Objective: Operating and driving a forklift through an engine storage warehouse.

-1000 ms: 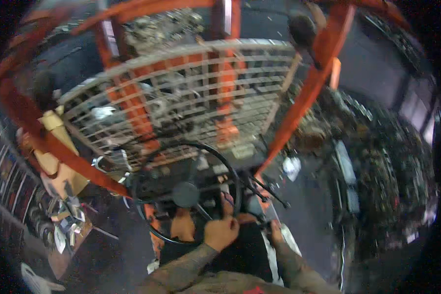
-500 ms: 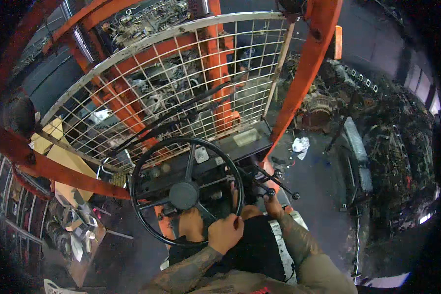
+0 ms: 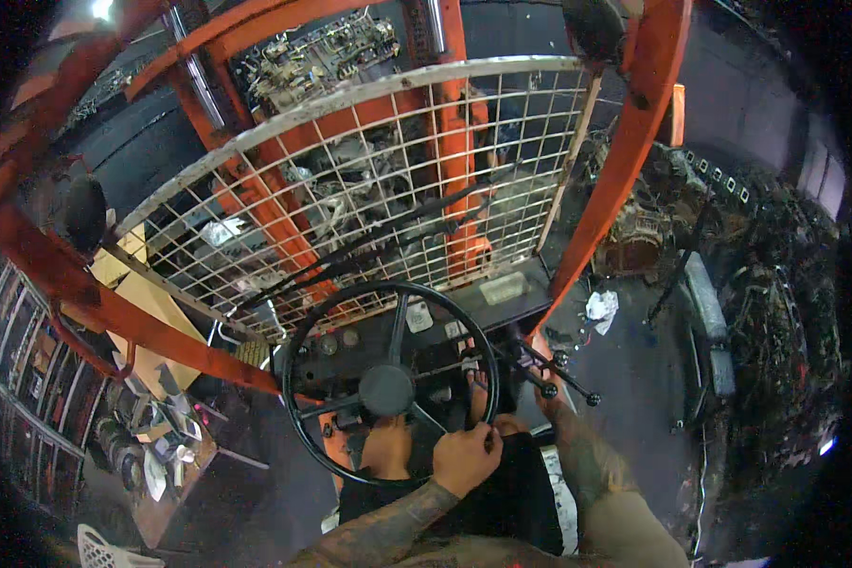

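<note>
Where the black steering wheel (image 3: pixel 389 381) occupies the lower centre of the frame, the left hand (image 3: pixel 465 457) is closed around its rim at the lower right, fingers curled over the rim and thumb side toward the hub. The tattooed left forearm enters from the lower edge and runs up to that hand. The wheel's round hub sits at its centre, with three spokes running out to the rim.

The right hand (image 3: pixel 546 396) lies just right of the wheel, at the cluster of black control levers (image 3: pixel 551 371) with ball-shaped knobs. It touches the lever cluster; whether the fingers are wrapped around a lever or only resting against it cannot be told, as the levers overlap the hand. The right forearm runs down toward the lower right of the frame.

Behind the wheel is a dark dashboard (image 3: pixel 426 327) with small round gauges. Above it, across the upper centre, stands a white wire-mesh guard (image 3: pixel 369 189), with orange mast rails behind it. Orange frame pillars (image 3: pixel 615 161) cross the upper right and the left of the frame. A crumpled white rag (image 3: pixel 600 307) lies on the dark floor at right centre. A white plastic basket (image 3: pixel 104 551) sits in the lower left corner.
</note>
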A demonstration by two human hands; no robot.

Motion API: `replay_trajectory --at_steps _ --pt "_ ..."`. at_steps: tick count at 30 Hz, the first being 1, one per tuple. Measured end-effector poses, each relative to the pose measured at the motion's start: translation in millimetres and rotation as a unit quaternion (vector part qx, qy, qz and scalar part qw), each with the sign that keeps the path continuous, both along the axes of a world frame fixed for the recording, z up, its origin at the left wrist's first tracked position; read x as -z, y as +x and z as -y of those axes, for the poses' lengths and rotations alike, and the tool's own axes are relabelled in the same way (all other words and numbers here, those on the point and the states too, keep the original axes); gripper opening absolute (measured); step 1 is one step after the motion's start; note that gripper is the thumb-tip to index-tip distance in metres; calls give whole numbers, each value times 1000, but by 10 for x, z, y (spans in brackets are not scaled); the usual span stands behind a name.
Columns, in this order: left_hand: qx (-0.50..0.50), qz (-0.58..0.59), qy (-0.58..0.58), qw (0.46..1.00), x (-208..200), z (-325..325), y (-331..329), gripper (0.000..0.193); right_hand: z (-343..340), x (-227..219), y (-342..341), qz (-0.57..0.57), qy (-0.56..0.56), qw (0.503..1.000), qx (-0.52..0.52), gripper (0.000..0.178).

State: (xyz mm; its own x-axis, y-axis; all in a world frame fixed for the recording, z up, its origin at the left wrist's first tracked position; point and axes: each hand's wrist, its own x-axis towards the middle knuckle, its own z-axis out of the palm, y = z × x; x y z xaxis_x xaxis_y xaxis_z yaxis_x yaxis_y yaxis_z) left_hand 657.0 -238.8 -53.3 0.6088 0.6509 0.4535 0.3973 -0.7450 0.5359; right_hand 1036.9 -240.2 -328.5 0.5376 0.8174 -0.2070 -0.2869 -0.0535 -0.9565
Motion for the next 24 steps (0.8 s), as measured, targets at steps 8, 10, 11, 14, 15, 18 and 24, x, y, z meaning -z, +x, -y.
replay_trajectory --at_steps 8,10,11,14,15,18,24 --pt "-66 -42 32 996 84 -193 -308 24 284 -1151 -2441 269 -30 941 205 49" --pt "-19 -19 37 999 27 -192 -90 24 487 -1010 -2324 140 -7 972 191 55" --pt "5 -20 20 1000 43 -253 -66 25 528 -1183 -2425 216 -69 968 108 54" --pt "-35 -43 52 997 -43 -326 161 27 686 -1501 -2701 399 -25 914 66 47" --pt "-47 -30 48 997 -6 -362 239 27 693 -1467 -2731 360 1 930 75 51" --pt "-75 -26 59 995 -74 -465 301 27 667 -1640 -2739 278 -36 957 77 57" --pt "-87 -3 74 993 -214 -430 506 25 388 -1687 -1975 286 92 911 281 51"
